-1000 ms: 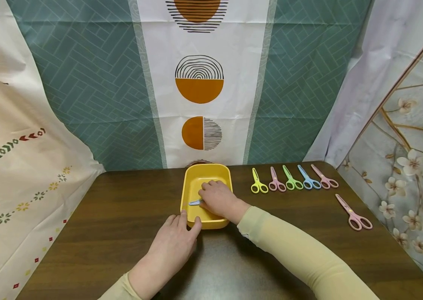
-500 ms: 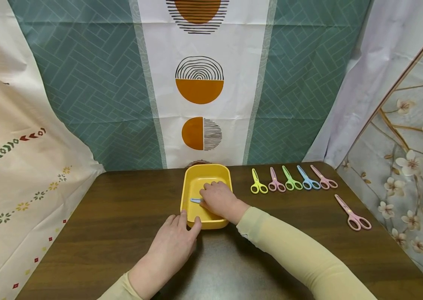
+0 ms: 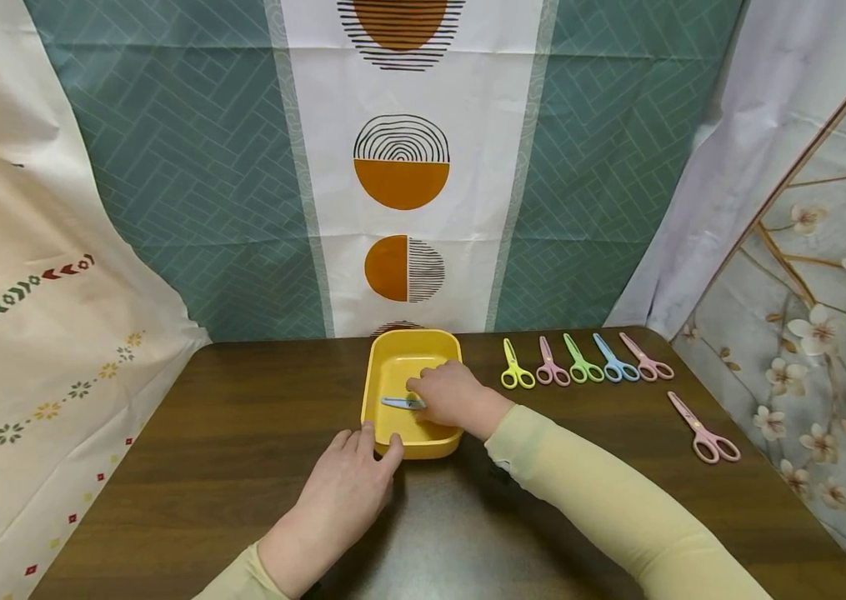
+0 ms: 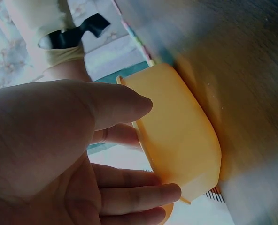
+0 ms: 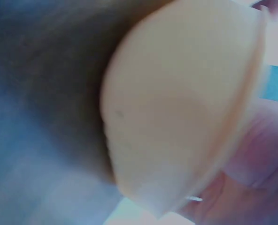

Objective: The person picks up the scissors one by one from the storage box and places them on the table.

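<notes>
A yellow tray (image 3: 375, 375) stands on the dark wooden table near its back edge. Inside it lie blue scissors (image 3: 402, 403), their blades pointing left and their handles hidden under my right hand (image 3: 454, 398). That hand reaches over the tray's right side, its index finger lifted off the blades. My left hand (image 3: 343, 483) rests at the front left corner of the tray. In the left wrist view its thumb and nearly straight fingers (image 4: 139, 199) lie along the tray's outer walls. The right wrist view is blurred and mostly filled by the tray wall (image 5: 172, 108).
Right of the tray runs a row of scissors: yellow (image 3: 518, 367), pink (image 3: 552, 365), green (image 3: 583, 362), blue (image 3: 615, 362) and pink (image 3: 646, 360). Another pink pair (image 3: 703, 429) lies nearer the table's right edge. Patterned cloths (image 3: 167, 167) hang around the table.
My right hand has drawn back slightly to the right, showing more of the blue scissors' blades, which stay in the tray. The left hand has not moved.
</notes>
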Tool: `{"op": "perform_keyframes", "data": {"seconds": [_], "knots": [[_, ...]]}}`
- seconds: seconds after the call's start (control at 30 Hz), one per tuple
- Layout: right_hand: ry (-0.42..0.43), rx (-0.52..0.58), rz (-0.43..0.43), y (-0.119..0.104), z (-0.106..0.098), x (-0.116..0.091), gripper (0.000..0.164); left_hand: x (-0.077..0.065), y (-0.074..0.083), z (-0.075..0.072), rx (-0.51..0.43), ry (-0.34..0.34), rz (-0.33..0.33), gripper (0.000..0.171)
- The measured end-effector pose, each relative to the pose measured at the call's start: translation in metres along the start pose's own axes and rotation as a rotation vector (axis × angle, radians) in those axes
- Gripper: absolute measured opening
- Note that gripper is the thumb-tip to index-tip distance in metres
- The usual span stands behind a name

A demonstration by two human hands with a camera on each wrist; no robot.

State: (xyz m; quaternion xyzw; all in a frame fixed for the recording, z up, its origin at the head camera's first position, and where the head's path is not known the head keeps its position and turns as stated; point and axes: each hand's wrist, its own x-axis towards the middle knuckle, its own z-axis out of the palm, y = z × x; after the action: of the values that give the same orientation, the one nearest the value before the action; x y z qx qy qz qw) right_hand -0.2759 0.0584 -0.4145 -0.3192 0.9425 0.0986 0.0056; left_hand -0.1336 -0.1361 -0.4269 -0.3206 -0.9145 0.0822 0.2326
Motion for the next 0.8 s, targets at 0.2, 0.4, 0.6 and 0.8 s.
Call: {"op": "perform_keyframes", "data": {"seconds": [0.2,0.4,0.6,0.8], "knots": [[-0.120,-0.019,0.004,0.0045,-0.0099,-0.0093,0.050,0.0006,-0.0002,0.0002,-0.001,0.007,0.005,0.048],[-0.138,0.006,-0.010,0.0058,-0.0069,-0.0111,0.052,-0.0004,0.0008,0.0011,0.000,0.021,0.008,0.047],[-0.134,0.012,-0.013,0.0057,-0.0070,-0.0108,0.050,-0.0004,0.0009,0.0011,0.001,0.034,0.006,0.047],[-0.132,0.007,-0.027,0.0070,-0.0056,-0.0095,0.050,-0.0005,0.0010,-0.0001,0.013,0.031,0.003,0.047]]}}
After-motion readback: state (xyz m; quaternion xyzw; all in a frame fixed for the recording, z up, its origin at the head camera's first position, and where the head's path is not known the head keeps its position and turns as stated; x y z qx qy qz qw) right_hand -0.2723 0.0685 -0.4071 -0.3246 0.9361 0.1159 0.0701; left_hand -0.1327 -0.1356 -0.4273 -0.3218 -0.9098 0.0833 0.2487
